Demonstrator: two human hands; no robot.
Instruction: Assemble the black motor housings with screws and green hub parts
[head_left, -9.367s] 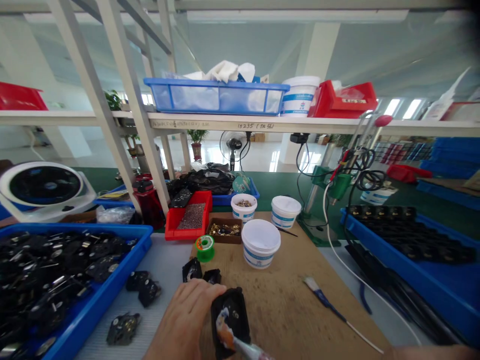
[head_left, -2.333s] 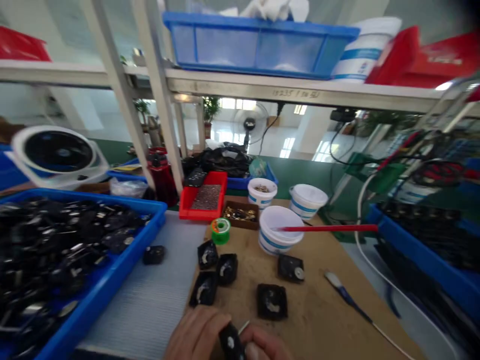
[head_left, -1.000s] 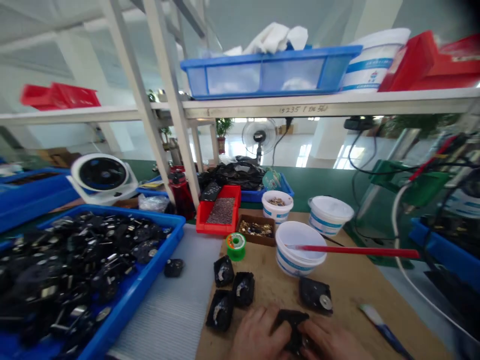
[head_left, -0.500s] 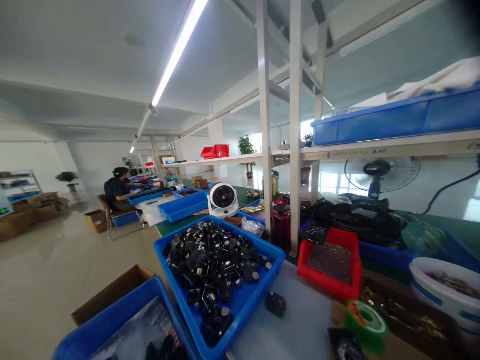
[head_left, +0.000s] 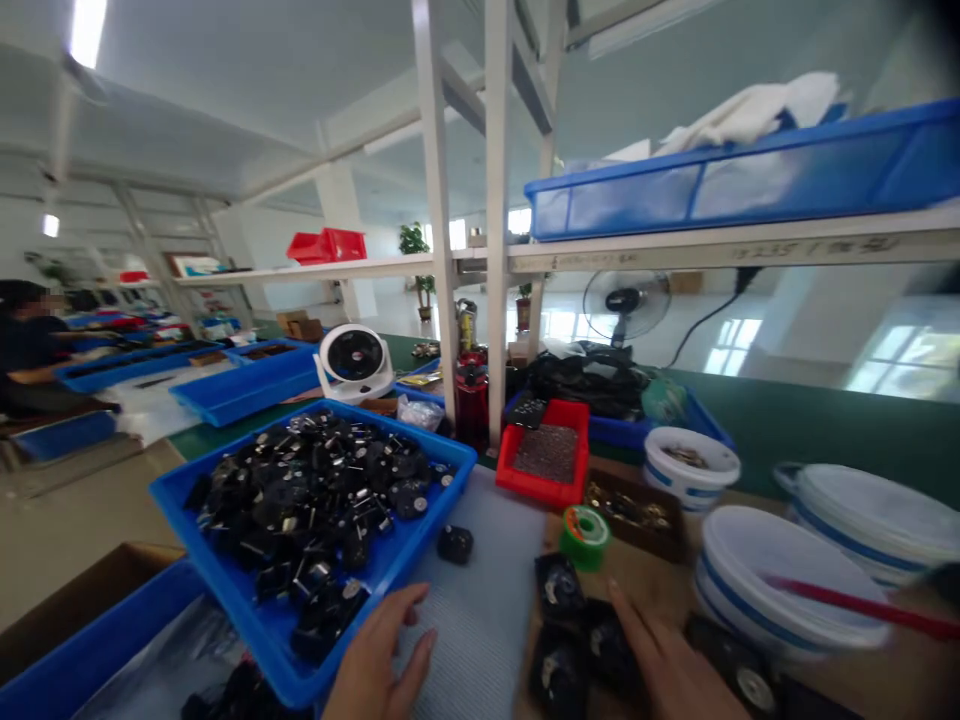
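Housings (head_left: 300,490) in a plastic tray (head_left: 225,590)

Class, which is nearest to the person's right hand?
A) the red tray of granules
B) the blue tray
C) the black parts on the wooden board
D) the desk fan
C: the right hand reaches over the black parts, its fingers just above them.

Left hand (head_left: 382,655) is being cut off by the bottom edge, its wrist out of frame; right hand (head_left: 667,675) is getting clipped the same way, its fingers (head_left: 630,615) blurring. Black moulded parts (head_left: 559,680) are running off below it. A red rod (head_left: 862,604) is smearing toward the right edge. Small metal pieces (head_left: 630,512) in a brown tray (head_left: 671,545) are staying too small to identify. A seated person (head_left: 30,330) is being clipped by the left edge.
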